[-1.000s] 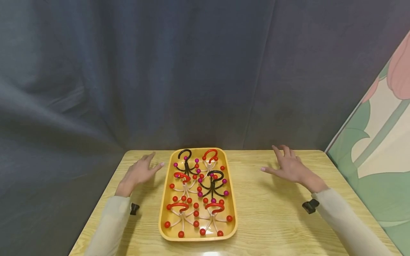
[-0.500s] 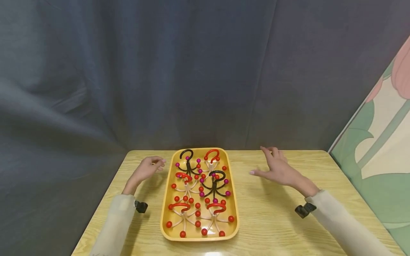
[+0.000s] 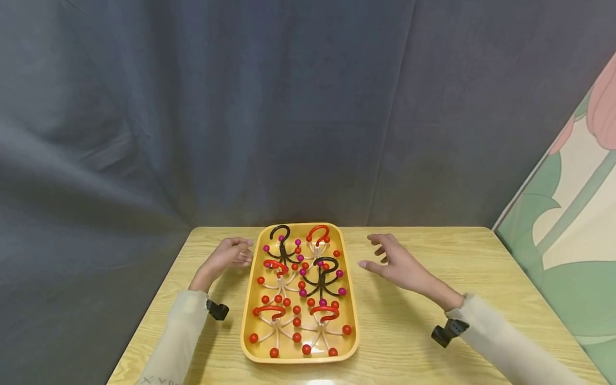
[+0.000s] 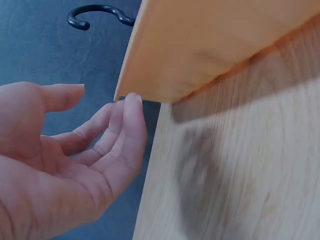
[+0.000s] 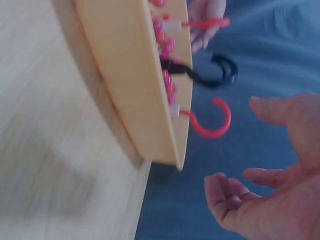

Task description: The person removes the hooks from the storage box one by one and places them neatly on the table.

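Apparently, a reach is in hand: the tray (image 3: 298, 360) is flanked by left hand (image 3: 225, 255) and right hand (image 3: 398, 264), fingers (image 4: 134, 125) loosely parted and empty, a grip seemingly needed next.

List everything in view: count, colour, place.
Table: 1, pale wood, lower middle
Tray: 1, yellow, on the table
Black hooks: 2, black with magenta balls, in tray
Red hooks: 4, red and pale with red balls, in tray
Cloth: at least 1, blue-grey, behind table
Panel: 1, pink-green tulip print, right
Sleeves: 2, cream, either side
Cameras: 2, black, one by each sleeve
Left grip: 1, bare, left of tray
Right grip: 1, bare, right of tray
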Demonstrator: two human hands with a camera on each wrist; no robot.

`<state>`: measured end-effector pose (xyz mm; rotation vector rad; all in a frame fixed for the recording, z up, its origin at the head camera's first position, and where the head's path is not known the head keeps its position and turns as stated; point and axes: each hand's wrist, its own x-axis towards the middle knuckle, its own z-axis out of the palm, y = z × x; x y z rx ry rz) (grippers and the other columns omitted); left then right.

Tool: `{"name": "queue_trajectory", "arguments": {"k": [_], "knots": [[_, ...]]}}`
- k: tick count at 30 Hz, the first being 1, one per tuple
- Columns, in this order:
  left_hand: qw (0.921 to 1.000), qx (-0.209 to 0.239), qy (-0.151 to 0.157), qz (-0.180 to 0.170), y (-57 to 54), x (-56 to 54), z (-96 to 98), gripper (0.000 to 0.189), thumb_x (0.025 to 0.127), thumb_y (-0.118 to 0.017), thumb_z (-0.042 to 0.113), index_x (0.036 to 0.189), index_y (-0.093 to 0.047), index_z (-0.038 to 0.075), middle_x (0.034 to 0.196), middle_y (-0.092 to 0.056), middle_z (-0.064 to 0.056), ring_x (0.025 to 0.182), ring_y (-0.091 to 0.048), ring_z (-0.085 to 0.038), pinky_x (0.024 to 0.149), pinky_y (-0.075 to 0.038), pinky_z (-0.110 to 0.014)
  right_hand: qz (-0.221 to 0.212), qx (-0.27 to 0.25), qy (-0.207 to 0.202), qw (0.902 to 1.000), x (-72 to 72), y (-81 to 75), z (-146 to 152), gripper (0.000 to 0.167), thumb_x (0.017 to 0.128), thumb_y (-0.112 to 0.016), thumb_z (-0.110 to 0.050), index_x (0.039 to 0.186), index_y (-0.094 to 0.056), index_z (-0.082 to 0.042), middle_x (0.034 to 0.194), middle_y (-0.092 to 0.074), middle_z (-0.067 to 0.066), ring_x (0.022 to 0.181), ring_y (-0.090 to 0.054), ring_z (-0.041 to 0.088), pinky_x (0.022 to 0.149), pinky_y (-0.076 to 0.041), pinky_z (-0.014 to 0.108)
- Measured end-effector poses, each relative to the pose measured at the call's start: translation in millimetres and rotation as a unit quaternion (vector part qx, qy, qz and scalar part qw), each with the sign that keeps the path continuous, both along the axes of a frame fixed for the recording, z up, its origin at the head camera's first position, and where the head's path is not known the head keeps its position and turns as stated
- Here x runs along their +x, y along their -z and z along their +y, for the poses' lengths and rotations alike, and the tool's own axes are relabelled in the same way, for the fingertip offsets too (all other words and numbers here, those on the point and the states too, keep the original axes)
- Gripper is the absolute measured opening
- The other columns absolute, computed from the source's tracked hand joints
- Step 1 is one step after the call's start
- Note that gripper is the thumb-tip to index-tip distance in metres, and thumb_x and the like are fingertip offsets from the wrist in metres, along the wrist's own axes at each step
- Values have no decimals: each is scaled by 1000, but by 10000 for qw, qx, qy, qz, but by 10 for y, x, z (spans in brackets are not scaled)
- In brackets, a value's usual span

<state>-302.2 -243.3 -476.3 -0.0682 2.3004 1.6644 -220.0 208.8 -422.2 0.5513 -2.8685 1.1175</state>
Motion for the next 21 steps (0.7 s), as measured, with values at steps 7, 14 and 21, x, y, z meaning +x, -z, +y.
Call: {"name": "queue_trajectory", "arguments": {"k": [7,14,21], "knots": [[9984,181,227,-488,17,-10,41,52,112,-47,26,151,-44,-7,138,-62,-31,103,-73,-22,91,-64,-35,-174,-598,-87,9980,184,-21,-215,58,96,-78,-25,142,-53,-1,130,-61,18,99,-64,18,81,-56,28],[9965,310,371,-685,46,-2,44,50,111,-50,23,151,-45,-5,139,-63,-25,109,-71,-24,90,-62,-33,-61,-850,-290,9959,350,-49,-375,45,95,-78,-19,133,-58,-4,117,-66,10,91,-64,11,87,-59,36],[9945,574,426,-768,68,-5,16,54,106,-56,14,154,-40,-4,122,-72,-16,97,-71,-16,83,-60,-28,-93,-995,-897,9909,483,-72,-482,35,97,-77,-21,126,-62,-8,114,-69,4,94,-66,7,89,-58,31]]}}
